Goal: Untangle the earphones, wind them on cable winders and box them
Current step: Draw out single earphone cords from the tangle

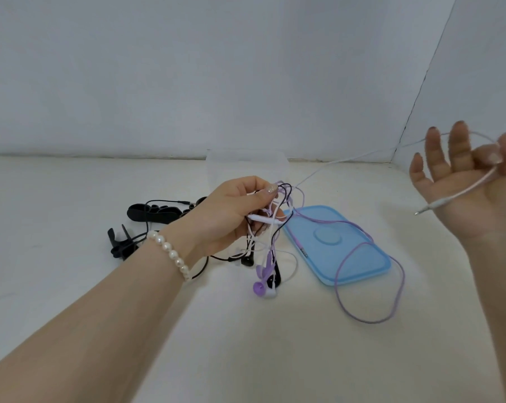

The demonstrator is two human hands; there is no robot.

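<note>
The left hand (234, 216) is raised a little above the white table (187, 344), its fingers curled around a knot of earphones (270, 225) in white, purple and black. The earbuds (264, 283) hang below the fist, down at the tabletop. A pearl bracelet (170, 253) sits on that wrist.

The right hand (467, 187) is held up well apart to the right, palm facing the camera. Its thumb and index finger pinch the white cable (344, 159), while the other three fingers stand straight and spread. The cable loops over those fingers and crosses the palm, and the plug (426, 209) sticks out to the left of the palm. From the pinch the cable runs back through the air to the knot.

A purple cable (371, 286) trails from the knot across a blue lid (339, 257) and loops onto the table. A clear box (246, 164) stands behind the left hand, by the wall. Black cable winders (155, 213) lie to the left, partly hidden by the wrist.
</note>
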